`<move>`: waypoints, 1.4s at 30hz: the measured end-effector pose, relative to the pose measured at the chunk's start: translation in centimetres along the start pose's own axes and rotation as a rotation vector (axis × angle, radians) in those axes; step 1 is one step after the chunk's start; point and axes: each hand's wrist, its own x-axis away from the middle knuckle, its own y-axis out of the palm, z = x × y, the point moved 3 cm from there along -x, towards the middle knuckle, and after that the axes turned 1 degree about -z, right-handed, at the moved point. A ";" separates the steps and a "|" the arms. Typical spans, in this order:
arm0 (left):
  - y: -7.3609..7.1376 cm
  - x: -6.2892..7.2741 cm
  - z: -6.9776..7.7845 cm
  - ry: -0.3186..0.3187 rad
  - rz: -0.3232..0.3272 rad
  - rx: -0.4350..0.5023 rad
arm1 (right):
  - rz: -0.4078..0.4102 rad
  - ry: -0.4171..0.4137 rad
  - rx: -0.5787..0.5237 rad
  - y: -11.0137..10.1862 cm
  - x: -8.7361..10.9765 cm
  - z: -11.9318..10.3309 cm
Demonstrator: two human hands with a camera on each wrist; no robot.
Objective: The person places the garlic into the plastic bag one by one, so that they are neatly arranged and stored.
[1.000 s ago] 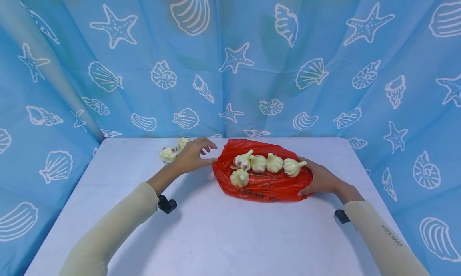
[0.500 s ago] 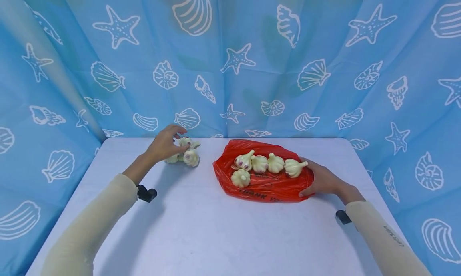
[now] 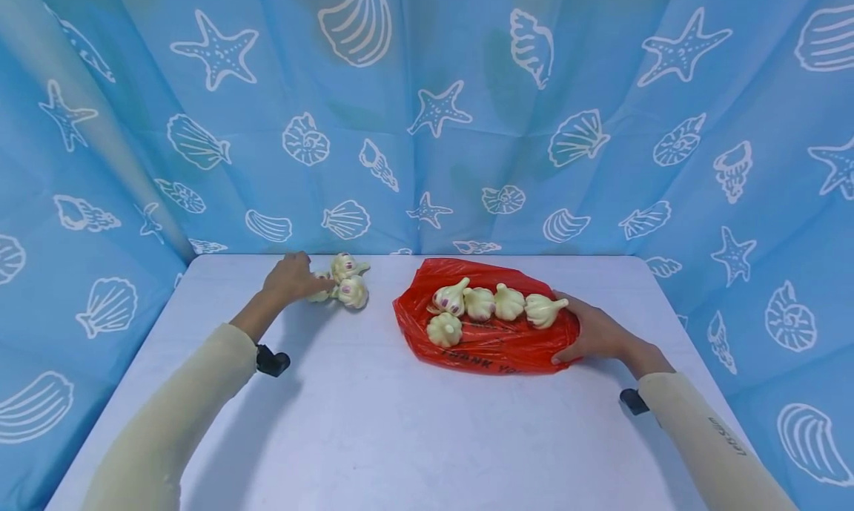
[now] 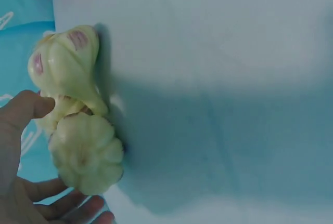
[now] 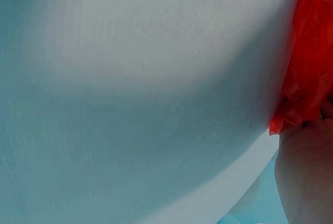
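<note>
At the back left of the table, three garlic bulbs lie in a cluster. My left hand is around the leftmost bulb, which it partly hides in the head view. In the left wrist view its thumb and fingers stand spread on either side of the nearest garlic bulb, not closed round it. A red plastic bag with dark lettering lies right of centre, several garlic bulbs resting on or in its mouth. My right hand grips the bag's right end; some of its fingers are hidden by the plastic.
The white table reaches back to a blue curtain with shell and starfish prints, which also hangs on both sides. A stretch of tabletop separates the loose cluster from the bag.
My left hand has moved left, from beside the bag to the garlic cluster, then lower around the leftmost bulb. A third bulb now shows in the cluster. The right hand keeps its place.
</note>
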 end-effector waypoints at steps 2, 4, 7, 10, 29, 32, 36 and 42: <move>0.3 -0.1 -0.3 -0.022 -0.028 -0.017 | -0.001 0.002 0.000 0.0 -0.1 0.0; 0.5 -0.2 -0.5 -0.029 -0.043 -0.027 | -0.002 0.004 0.000 0.0 -0.1 0.1; 0.8 -0.3 -0.6 -0.030 -0.053 -0.024 | -0.002 0.006 0.002 0.0 -0.1 0.2; 0.9 -0.3 -0.8 -0.043 -0.048 0.002 | -0.003 0.004 0.003 0.0 -0.1 0.2; 1.1 0.2 -1.5 0.051 0.121 0.169 | -0.013 0.006 -0.002 0.0 0.0 0.0; 1.5 0.2 -1.9 0.089 0.161 0.191 | -0.017 0.011 0.002 0.0 0.0 0.0; 2.1 0.4 -2.3 0.108 0.187 0.229 | -0.019 0.011 0.004 0.0 0.0 -0.1; 2.3 0.8 -2.9 0.137 0.207 0.270 | -0.008 0.007 0.007 0.0 0.0 -0.1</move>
